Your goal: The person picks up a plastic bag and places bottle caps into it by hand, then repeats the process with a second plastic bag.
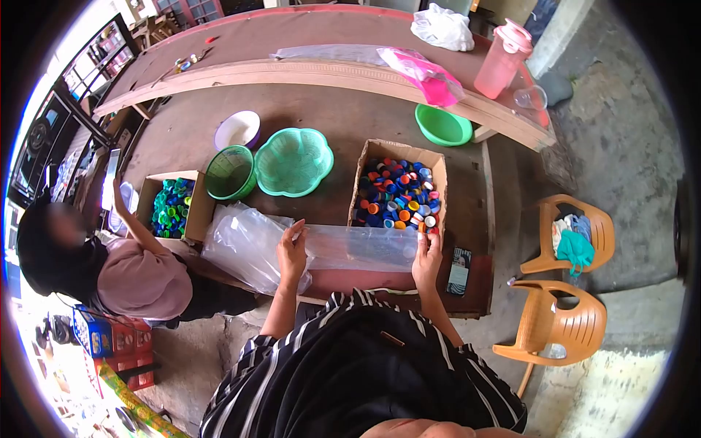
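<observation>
A long clear plastic bag (365, 250) is stretched sideways in front of me, across the near edge of a cardboard box. My left hand (292, 255) holds its left end, fingers pointing up. At the other end, my right hand (427, 261) pinches the plastic between thumb and fingers. Just beyond, the cardboard box (363, 164) holds many bottle caps (398, 193) in blue, red, orange and white. Some of the caps show through the film. Beside my left hand lies a pile of clear plastic bags (244, 244).
A second box (199, 201) of green and blue caps stands left, near a co-worker (146, 274) holding a phone. Green baskets (293, 162) and bowls sit behind. A raised shelf (307, 69) spans the back, bearing a pink jug (502, 62). Orange chairs (562, 325) stand right.
</observation>
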A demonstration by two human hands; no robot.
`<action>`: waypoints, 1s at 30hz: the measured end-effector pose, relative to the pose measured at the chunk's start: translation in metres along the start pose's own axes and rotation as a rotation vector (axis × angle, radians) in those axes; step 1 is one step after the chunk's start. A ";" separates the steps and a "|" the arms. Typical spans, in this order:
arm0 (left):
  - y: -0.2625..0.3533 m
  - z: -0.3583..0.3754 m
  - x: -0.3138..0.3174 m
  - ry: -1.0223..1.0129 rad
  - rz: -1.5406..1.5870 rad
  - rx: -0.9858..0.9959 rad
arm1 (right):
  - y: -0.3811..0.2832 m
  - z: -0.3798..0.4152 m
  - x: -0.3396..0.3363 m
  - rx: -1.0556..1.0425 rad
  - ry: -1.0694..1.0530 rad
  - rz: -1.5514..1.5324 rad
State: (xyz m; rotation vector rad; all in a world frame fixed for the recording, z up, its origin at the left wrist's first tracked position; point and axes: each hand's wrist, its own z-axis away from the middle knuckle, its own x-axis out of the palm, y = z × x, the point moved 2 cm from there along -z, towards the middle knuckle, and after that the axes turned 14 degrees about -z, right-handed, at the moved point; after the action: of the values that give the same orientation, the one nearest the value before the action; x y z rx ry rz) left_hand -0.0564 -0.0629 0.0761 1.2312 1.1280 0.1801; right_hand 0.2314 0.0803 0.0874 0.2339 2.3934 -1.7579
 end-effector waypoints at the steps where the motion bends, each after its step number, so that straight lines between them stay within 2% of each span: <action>1: 0.002 0.002 -0.007 -0.036 -0.020 -0.077 | 0.000 0.001 0.004 0.021 -0.024 -0.007; 2: 0.002 0.005 -0.013 -0.074 -0.040 -0.155 | 0.003 0.003 0.007 0.032 -0.042 -0.013; 5: -0.036 0.009 -0.014 0.107 -0.157 0.025 | 0.011 0.004 0.012 -0.024 -0.105 -0.054; 6: -0.038 0.011 -0.017 0.229 -0.365 0.201 | 0.008 0.006 0.015 -0.018 -0.124 -0.083; 9: 0.007 0.021 -0.033 0.178 -0.415 0.276 | -0.018 0.012 0.027 -0.154 -0.164 -0.126; 10: 0.024 0.025 -0.029 0.076 -0.201 0.191 | -0.026 0.015 0.030 -0.041 -0.228 -0.183; 11: 0.039 0.032 -0.024 -0.003 -0.113 0.211 | -0.025 0.020 0.034 0.006 -0.273 -0.210; 12: 0.044 0.040 -0.015 -0.077 -0.057 0.229 | -0.032 0.022 0.037 0.027 -0.325 -0.222; 14: 0.077 0.057 -0.004 -0.354 0.079 0.163 | -0.045 0.026 0.042 0.010 -0.405 -0.231; 17: 0.102 0.067 0.009 -0.466 0.104 0.262 | -0.061 0.032 0.047 -0.174 -0.524 -0.344; 19: 0.099 0.067 0.015 -0.526 0.100 0.244 | -0.066 0.033 0.042 -0.086 -0.715 -0.397; 22: 0.102 0.063 0.011 -0.666 0.106 0.153 | -0.072 0.031 0.036 -0.190 -0.752 -0.469; 25: 0.095 0.063 0.021 -0.574 0.287 0.262 | -0.076 0.029 0.028 -0.133 -0.728 -0.436; 26: 0.088 0.060 0.024 -0.613 0.183 0.219 | -0.066 0.030 0.025 0.021 -0.728 -0.462; 29: 0.092 0.051 0.016 -0.542 0.086 0.216 | -0.041 0.020 0.019 0.033 -0.562 -0.380; 30: 0.093 0.048 0.011 -0.501 0.129 0.223 | -0.048 0.008 0.011 -0.059 -0.476 -0.249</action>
State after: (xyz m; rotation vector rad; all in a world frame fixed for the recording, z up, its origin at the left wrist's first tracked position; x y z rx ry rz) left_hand 0.0261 -0.0504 0.1408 1.4466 0.6441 -0.1575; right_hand 0.2106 0.0585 0.1267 -0.4582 2.1829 -1.6014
